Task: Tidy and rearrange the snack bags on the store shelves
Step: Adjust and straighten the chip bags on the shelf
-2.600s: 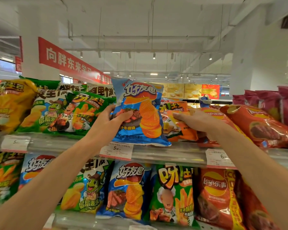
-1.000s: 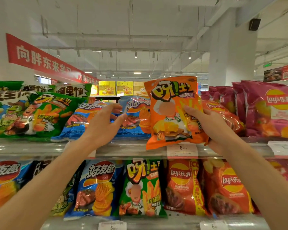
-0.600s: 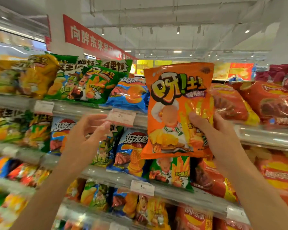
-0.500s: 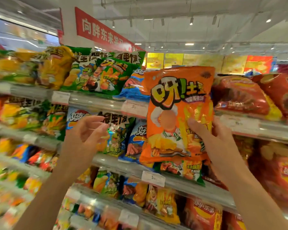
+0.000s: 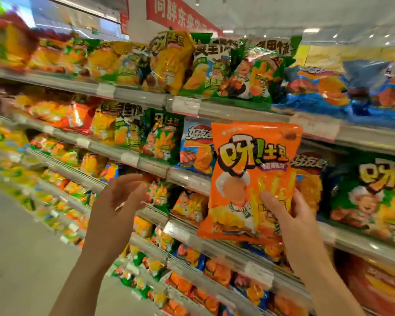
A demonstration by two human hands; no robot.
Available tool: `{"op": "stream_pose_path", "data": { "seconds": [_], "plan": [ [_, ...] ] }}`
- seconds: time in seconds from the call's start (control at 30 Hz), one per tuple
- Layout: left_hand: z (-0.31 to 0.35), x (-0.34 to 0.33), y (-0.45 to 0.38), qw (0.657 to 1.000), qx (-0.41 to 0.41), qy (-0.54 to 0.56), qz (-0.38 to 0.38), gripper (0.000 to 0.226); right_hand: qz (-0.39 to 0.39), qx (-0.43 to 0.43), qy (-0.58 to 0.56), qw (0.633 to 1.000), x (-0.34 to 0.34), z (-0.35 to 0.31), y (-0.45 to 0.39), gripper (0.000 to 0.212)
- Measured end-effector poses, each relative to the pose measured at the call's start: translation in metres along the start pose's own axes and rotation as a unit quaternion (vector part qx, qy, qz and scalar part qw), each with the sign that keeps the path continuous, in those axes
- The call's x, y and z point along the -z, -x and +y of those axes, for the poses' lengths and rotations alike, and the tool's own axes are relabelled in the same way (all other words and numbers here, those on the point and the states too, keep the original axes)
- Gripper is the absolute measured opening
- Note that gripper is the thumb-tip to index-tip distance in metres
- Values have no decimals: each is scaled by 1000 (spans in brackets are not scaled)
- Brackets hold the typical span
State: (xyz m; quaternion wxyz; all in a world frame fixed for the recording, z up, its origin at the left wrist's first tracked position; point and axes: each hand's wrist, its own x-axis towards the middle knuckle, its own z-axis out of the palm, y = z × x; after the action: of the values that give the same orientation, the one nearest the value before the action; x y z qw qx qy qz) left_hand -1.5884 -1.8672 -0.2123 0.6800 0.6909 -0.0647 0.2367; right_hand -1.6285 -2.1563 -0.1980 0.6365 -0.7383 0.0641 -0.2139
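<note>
Your right hand [image 5: 292, 215] grips the glossy orange foil snack bag [image 5: 249, 179] upright by its lower right edge, off the metal store shelves [image 5: 187, 176], while your empty left hand [image 5: 121, 199] hovers loosely curled, lower than half a second ago as your view swings left.

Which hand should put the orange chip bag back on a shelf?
Probably the right hand: it already grips the shiny orange chip bag by its lower edge. The left hand hangs open and empty, apart from the bag.
</note>
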Motion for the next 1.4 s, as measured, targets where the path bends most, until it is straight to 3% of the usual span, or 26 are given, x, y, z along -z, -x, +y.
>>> {"op": "stream_pose_path", "data": {
  "seconds": [0.17, 0.37, 0.47, 0.6, 0.83, 0.97, 1.13, 1.4],
  "plan": [
    [-26, 94, -25, 999, 11, -10, 50, 17, -15, -31, -40, 999, -105, 12, 14, 54],
    [-56, 184, -53, 994, 30, -32, 102, 16, -91, -60, -46, 993, -211, 26, 9, 58],
    [-72, 216, -66, 989, 35, -39, 136, 23, -129, -66, -50, 988, -258, 34, -4, 54],
    [-91, 252, -90, 984, 48, -72, 157, 29, -163, -65, -52, 983, -324, 46, -23, 63],
    [-117, 311, -175, 972, 41, -106, 205, 22, -236, -85, -108, 962, -448, 56, -79, 45],
    [-125, 344, -236, 966, 26, -121, 228, 17, -276, -74, -137, 949, -522, 48, -116, 54],
    [-144, 387, -287, 958, 26, -127, 255, 16, -310, -63, -151, 937, -609, 46, -150, 50],
    [-190, 487, -363, 953, 33, -113, 279, 19, -315, -61, -142, 936, -746, 44, -177, 65]
  ]
}}
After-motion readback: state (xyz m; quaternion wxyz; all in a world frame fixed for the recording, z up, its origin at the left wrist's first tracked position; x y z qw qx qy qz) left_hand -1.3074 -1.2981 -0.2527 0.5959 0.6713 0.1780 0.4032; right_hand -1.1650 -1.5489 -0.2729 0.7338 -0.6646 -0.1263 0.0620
